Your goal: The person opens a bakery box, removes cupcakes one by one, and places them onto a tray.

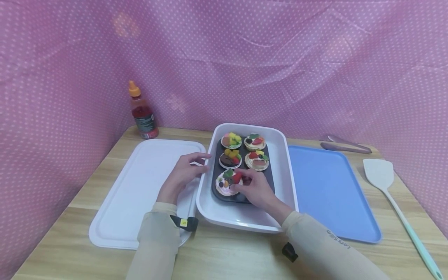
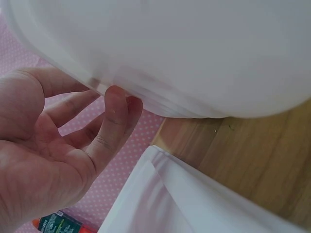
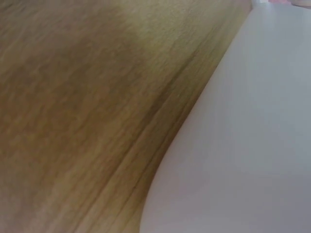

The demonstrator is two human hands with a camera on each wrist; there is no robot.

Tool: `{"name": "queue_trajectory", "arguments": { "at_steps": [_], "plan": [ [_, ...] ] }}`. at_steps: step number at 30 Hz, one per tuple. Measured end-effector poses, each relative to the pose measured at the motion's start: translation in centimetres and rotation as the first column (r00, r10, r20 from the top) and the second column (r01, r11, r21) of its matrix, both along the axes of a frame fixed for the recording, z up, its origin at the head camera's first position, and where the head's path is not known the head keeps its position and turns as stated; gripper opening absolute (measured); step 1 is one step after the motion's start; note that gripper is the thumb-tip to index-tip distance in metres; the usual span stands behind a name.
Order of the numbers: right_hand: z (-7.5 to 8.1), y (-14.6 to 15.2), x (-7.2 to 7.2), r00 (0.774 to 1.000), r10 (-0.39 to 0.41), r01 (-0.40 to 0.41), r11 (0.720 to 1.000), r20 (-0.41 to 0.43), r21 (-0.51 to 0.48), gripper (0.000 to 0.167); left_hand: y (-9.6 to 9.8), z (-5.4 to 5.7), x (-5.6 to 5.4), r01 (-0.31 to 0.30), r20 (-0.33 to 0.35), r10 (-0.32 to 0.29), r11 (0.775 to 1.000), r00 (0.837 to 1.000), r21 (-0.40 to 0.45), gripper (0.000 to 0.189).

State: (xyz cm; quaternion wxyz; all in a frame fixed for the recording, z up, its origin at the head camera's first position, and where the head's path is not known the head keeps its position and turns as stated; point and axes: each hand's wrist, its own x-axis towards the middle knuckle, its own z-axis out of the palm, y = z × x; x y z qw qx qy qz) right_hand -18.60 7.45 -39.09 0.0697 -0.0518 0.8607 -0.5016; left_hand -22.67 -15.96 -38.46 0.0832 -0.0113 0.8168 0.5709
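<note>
A white plastic bin [image 1: 246,217] holds a dark muffin pan [image 1: 241,199] with several fruit tarts in its cups. My right hand [image 1: 259,189] is over the pan's near end, with thumb and fingers pinching a pink-cream tart [image 1: 226,187] topped with a strawberry and a green leaf. That tart sits at the near-left cup, and the hand hides the near-right one. My left hand [image 1: 183,171] touches the bin's left side with relaxed fingertips; in the left wrist view its fingers [image 2: 116,111] meet the rim. The right wrist view shows only the bin's outer wall [image 3: 233,136] and wood.
On the left lies a white lid or tray [image 1: 140,186], partly under my left forearm. A blue tray [image 1: 329,186] is to the right, beside a white spatula [image 1: 378,174] with a mint handle. Tongs [image 1: 346,146] and a sauce bottle [image 1: 142,116] stand or lie near the curtain [image 1: 224,70].
</note>
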Motion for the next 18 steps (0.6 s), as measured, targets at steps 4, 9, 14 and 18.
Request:
{"name": "queue_trajectory", "arguments": {
  "at_steps": [4, 9, 14, 18],
  "plan": [
    [0.24, 0.02, 0.00, 1.000, -0.021, 0.021, 1.000, -0.001, -0.017, 0.051, 0.02, -0.07, -0.07, 0.004, -0.001, -0.004, 1.000, 1.000, 0.012, 0.045],
    [0.42, 0.06, -0.04, 0.999, -0.013, 0.013, 1.000, -0.029, -0.026, 0.048, 0.04, 0.04, -0.04, 0.006, -0.007, -0.006, 1.000, 1.000, 0.010, 0.045],
    [0.38, 0.03, -0.01, 0.999, 0.005, -0.007, 0.999, -0.042, -0.042, 0.049, -0.02, 0.03, 0.00, 0.000, -0.003, 0.000, 1.000, 1.000, -0.004, 0.046],
    [0.42, 0.12, -0.05, 0.998, 0.014, -0.016, 0.999, -0.057, -0.045, 0.050, -0.04, -0.10, -0.07, 0.001, -0.005, -0.001, 1.000, 1.000, -0.004, 0.046]
  ]
}}
